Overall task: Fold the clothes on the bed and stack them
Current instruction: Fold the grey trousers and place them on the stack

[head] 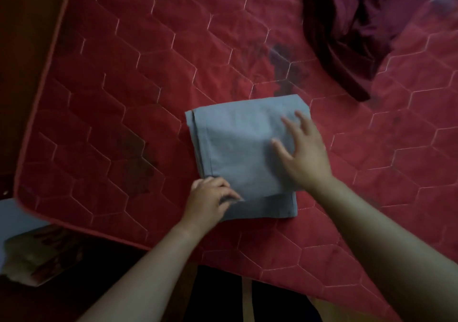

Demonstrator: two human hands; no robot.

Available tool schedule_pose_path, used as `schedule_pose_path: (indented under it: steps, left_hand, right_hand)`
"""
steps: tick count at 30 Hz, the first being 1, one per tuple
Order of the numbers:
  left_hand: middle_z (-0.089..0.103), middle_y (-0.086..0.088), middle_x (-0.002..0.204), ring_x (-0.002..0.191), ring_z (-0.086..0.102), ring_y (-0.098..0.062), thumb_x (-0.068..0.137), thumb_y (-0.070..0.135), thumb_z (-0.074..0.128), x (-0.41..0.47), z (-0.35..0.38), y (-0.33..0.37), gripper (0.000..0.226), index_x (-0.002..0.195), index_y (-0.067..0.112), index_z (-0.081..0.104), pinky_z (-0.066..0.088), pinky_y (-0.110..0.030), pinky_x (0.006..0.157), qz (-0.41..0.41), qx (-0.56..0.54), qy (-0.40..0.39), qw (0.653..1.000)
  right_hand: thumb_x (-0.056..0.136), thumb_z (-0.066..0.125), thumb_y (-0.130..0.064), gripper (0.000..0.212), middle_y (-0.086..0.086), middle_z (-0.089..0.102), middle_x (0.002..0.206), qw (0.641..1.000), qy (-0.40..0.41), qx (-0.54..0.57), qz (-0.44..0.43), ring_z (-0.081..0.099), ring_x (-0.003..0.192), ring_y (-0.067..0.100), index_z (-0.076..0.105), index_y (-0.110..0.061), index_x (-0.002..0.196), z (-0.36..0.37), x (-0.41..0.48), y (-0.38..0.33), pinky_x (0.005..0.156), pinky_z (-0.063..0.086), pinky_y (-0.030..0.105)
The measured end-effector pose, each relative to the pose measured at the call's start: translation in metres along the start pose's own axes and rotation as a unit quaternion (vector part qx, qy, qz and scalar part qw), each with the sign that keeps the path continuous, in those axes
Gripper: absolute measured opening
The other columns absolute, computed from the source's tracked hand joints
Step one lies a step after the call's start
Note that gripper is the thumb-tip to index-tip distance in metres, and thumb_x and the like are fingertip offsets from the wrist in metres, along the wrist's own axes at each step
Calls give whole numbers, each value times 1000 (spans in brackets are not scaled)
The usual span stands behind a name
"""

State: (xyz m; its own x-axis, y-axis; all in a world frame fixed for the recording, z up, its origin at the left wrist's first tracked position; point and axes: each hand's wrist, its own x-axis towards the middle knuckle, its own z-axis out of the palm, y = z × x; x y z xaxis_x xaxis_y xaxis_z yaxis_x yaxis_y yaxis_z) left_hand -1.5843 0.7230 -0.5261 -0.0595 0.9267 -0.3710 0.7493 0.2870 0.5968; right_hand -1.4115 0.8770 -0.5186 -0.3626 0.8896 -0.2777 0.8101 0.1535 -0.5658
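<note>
The right hand [301, 153] lies spread on the folded blue cloth [238, 145] to keep it flat, while the left hand [209, 201] pinches its bottom layer to tidy it.

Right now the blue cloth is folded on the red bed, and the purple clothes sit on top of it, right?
Not quite. The blue cloth is folded on the red bed, but the purple clothes lie apart from it, farther back on the right. The head view shows this.
</note>
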Motion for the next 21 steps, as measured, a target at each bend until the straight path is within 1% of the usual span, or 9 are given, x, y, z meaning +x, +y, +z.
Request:
schedule_pose_path:
  steps: [3, 6, 8, 11, 12, 14, 18, 19, 21]
  left_hand:
    - [60, 5, 94, 91, 57, -18, 73, 29, 76, -2, 25, -13, 17, 90, 28, 72, 37, -32, 81, -42, 2, 64, 997]
    - [46, -5, 109, 100, 48, -23, 73, 27, 77, 5, 34, -18, 42, 110, 16, 63, 36, -27, 90, -132, -38, 194, 971]
    - [32, -1, 115, 104, 38, -16, 74, 32, 75, 11, 33, -15, 60, 126, 18, 50, 29, -19, 94, -201, -93, 234, 947]
    - [41, -3, 124, 110, 44, -15, 79, 32, 70, 24, 29, -11, 67, 136, 21, 37, 29, -14, 90, -252, -167, 235, 924]
    - [45, -5, 130, 114, 47, -18, 82, 31, 68, 27, 25, -11, 66, 137, 20, 34, 33, -16, 91, -262, -189, 235, 917]
    - [48, -2, 136, 116, 49, -12, 86, 28, 63, 29, 17, -7, 65, 140, 19, 29, 38, -19, 90, -272, -228, 229, 906]
    - [47, 25, 114, 95, 44, 23, 89, 28, 59, 7, 9, 4, 56, 138, 23, 32, 34, 3, 74, -219, -251, 228, 915]
    - [46, 24, 113, 93, 45, 23, 90, 29, 58, -2, 10, 5, 54, 137, 24, 33, 33, 4, 72, -221, -245, 226, 917]
    - [50, 14, 116, 98, 50, 7, 90, 28, 57, -22, 17, 4, 54, 138, 22, 32, 35, -3, 73, -238, -222, 209, 922]
  right_hand:
    - [88, 45, -56, 67, -2, -4, 158, 986, -103, -131, 12, -3, 144, 23, 18, -37, 147, 41, -19, 24, 108, 22, 58]
    - [87, 47, -55, 66, 4, 2, 157, 994, -36, -106, -10, 3, 144, 27, 23, -35, 145, 53, -24, 34, 103, 30, 58]
    - [86, 48, -56, 64, 6, 6, 156, 996, 23, -78, 21, 11, 142, 31, 26, -38, 143, 53, -26, 38, 98, 35, 57]
    - [85, 46, -62, 68, 10, 22, 146, 994, 6, -34, 108, 40, 125, 33, 14, -47, 143, 49, -31, 39, 81, 46, 44]
    - [86, 45, -61, 68, 12, 34, 136, 993, -4, -28, 115, 51, 111, 32, 12, -47, 144, 47, -34, 38, 72, 45, 37]
    - [88, 45, -57, 66, 10, 46, 119, 994, 10, -22, 103, 56, 92, 31, 15, -43, 145, 39, -38, 35, 65, 39, 32]
    - [90, 51, -49, 58, 7, 57, 120, 993, 77, 17, 84, 59, 102, 29, 28, -37, 142, 19, -51, 24, 74, 45, 37]
    - [90, 52, -48, 58, 6, 58, 120, 993, 85, 22, 80, 59, 102, 29, 29, -38, 142, 16, -59, 22, 75, 46, 38]
    - [89, 53, -49, 59, 5, 58, 115, 993, 75, 19, 84, 61, 95, 29, 28, -42, 141, 14, -79, 21, 70, 46, 37]
